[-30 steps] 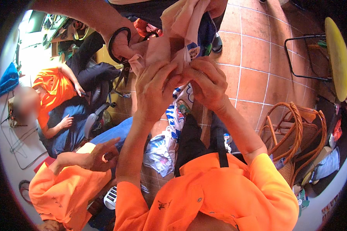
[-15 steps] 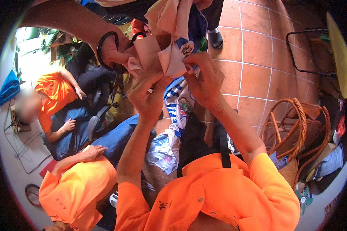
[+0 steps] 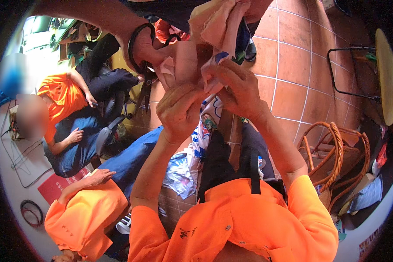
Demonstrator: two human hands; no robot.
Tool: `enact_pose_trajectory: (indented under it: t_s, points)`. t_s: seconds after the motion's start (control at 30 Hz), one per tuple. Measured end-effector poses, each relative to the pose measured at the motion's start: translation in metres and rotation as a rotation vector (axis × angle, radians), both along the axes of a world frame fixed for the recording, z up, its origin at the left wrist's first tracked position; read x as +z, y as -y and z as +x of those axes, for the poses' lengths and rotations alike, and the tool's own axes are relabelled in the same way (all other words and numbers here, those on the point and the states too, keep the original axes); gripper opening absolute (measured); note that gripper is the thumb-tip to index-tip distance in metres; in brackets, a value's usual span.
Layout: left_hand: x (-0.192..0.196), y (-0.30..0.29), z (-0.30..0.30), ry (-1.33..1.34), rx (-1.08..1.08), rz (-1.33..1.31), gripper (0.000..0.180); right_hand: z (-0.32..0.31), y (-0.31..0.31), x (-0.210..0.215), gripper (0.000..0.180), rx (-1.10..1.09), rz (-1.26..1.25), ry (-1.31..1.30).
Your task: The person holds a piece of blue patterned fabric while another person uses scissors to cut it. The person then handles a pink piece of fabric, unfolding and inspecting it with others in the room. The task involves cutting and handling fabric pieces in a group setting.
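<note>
My left hand (image 3: 179, 111) and my right hand (image 3: 239, 89) are close together in front of me, fingers pinched on a pale pinkish cloth (image 3: 186, 61). The fingertips partly hide its lower edge. Under my right fingers a folded bit of the cloth shows a blue print. From the upper left, another person's hand (image 3: 150, 52) reaches in, touching the same cloth. Black-handled scissors (image 3: 147, 89) hang from that hand, blades pointing down. Higher up drapes a beige cloth (image 3: 216, 26). Below my hands hangs a white cloth with blue print (image 3: 201, 137).
Two people in orange shirts (image 3: 67, 94) (image 3: 89, 207) sit at the left. A rattan chair (image 3: 332, 148) stands at the right on the tiled floor (image 3: 288, 65). A yellow round board (image 3: 386, 76) and a black metal frame (image 3: 329, 70) are farther right. Crumpled plastic (image 3: 179, 177) lies below.
My hands have drawn closer together on the cloth, and the printed bit is now folded under my right fingers. The scissors' blades have come into sight below the other person's hand.
</note>
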State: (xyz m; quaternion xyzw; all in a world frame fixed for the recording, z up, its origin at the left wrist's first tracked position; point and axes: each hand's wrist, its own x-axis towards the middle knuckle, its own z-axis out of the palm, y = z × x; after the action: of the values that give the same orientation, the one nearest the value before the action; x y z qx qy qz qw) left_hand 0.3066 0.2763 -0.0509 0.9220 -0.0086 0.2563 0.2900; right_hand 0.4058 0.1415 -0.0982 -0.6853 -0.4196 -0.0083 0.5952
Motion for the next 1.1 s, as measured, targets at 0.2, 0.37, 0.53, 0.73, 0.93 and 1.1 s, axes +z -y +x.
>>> enact_pose_trajectory:
  t_s: [0.2, 0.37, 0.53, 0.73, 0.93, 1.1]
  points:
    - [-0.003, 0.002, -0.001, 0.006, -0.002, -0.021, 0.015, 0.011, 0.004, -0.002, 0.034, 0.06, 0.049, 0.039]
    - [0.002, 0.001, 0.002, 0.031, -0.05, -0.016, 0.014, 0.014, 0.006, -0.002, 0.031, 0.255, 0.043, -0.266]
    - [-0.004, 0.0, -0.002, 0.057, -0.057, 0.028, 0.015, 0.01, 0.006, 0.007, 0.03, 0.181, -0.124, -0.166]
    - [-0.01, 0.002, -0.02, 0.067, -0.044, 0.142, 0.015, -0.006, 0.012, -0.002, 0.032, 0.229, -0.151, -0.268]
    - [-0.014, 0.014, -0.06, 0.177, 0.441, -0.105, 0.016, -0.022, 0.018, 0.012, 0.024, 0.285, -0.205, -0.657]
    - [-0.057, 0.041, -0.095, 0.068, 0.569, -0.969, 0.022, -0.04, 0.035, 0.022, 0.028, 0.165, -0.199, -0.7]
